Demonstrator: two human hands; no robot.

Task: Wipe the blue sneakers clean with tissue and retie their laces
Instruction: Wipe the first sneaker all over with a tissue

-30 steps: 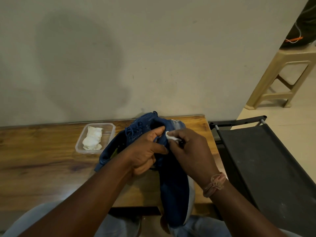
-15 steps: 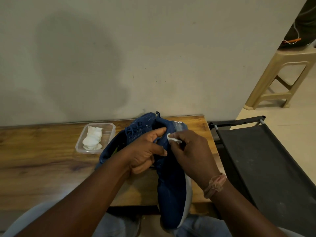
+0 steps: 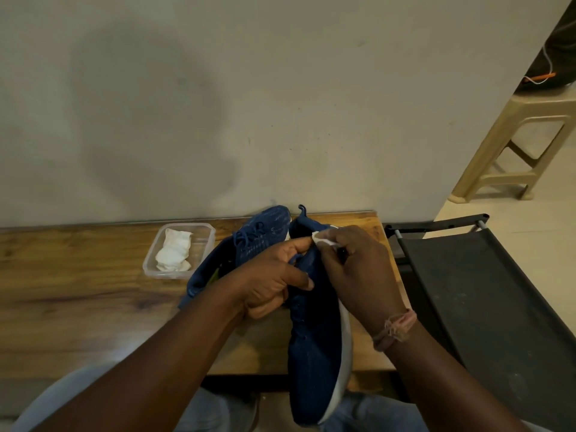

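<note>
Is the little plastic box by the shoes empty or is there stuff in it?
Not empty. The clear plastic box has no lid on and holds crumpled white tissue.

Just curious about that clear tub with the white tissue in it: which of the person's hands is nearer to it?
Left. The left hand grips the held sneaker just right of the plastic tub; the right hand, pinching a tissue, is farther right, beyond the sneaker.

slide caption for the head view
Left hand grips a blue sneaker while right hand wipes it with tissue.
</note>
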